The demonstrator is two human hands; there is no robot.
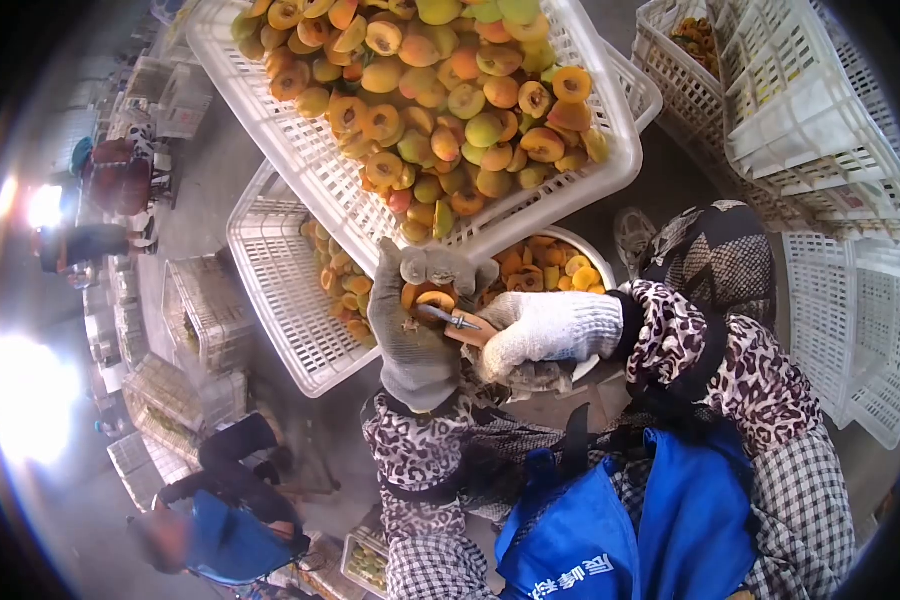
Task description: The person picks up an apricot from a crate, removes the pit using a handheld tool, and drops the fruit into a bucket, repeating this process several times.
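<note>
My left hand [417, 325], in a grey glove, is closed around a cut orange apricot [436, 299] in front of the upper crate. My right hand [545, 328], in a white knitted glove, grips a small knife [474, 327] by its wooden handle. The knife's metal blade points left and lies against the apricot. Just beyond my hands, a tilted white crate [625, 165] holds many halved apricots. Below it, partly hidden, stands a round white tub [598, 258] with orange apricot pieces.
Another white crate [255, 260] with apricots sits under the upper one, to the left. Stacked white crates [800, 130] stand at the right. Other people, one in a blue garment [232, 538], sit among crates [205, 310] on the left.
</note>
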